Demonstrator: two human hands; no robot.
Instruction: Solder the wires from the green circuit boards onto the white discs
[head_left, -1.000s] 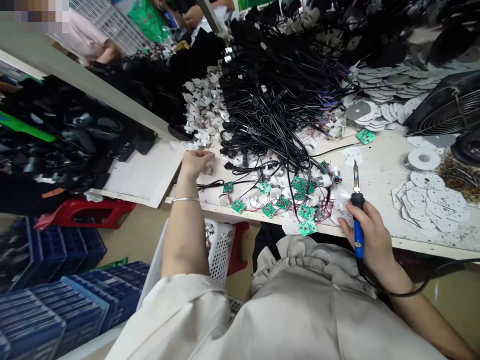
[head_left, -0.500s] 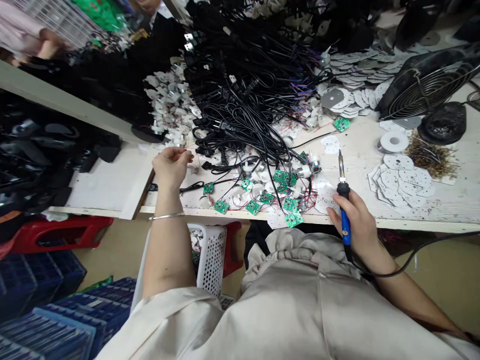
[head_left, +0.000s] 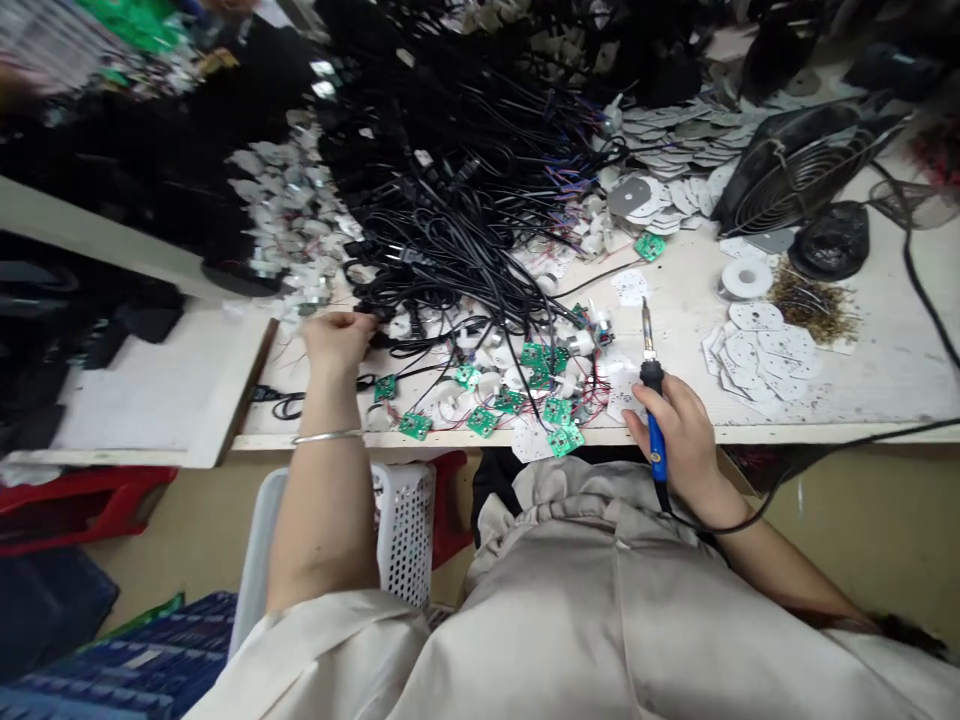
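My left hand (head_left: 337, 335) rests on the white workbench (head_left: 862, 385) at the near edge of a big tangle of black power cords (head_left: 465, 220). Its fingers are curled together at a black plug end; what they pinch is too small to name. A silver bangle sits on that wrist. My right hand (head_left: 679, 440) is wrapped round the blue handle of a soldering iron (head_left: 651, 385), tip pointing away from me, its black cable trailing off to the right. Between the hands lie several small green circuit boards (head_left: 517, 395) with red wires and white round parts.
A black wire-guard fan (head_left: 806, 175), a solder spool (head_left: 745, 280), a heap of wire clippings (head_left: 814, 295) and stacked white round boards (head_left: 757, 350) sit at the right. A white mesh basket (head_left: 401, 525), a red stool (head_left: 75, 500) and blue crates (head_left: 120, 660) stand below the bench.
My view has swung right and down. My left hand has drawn back from the pile of white parts to the cords' near edge. The right hand keeps its hold on the iron.
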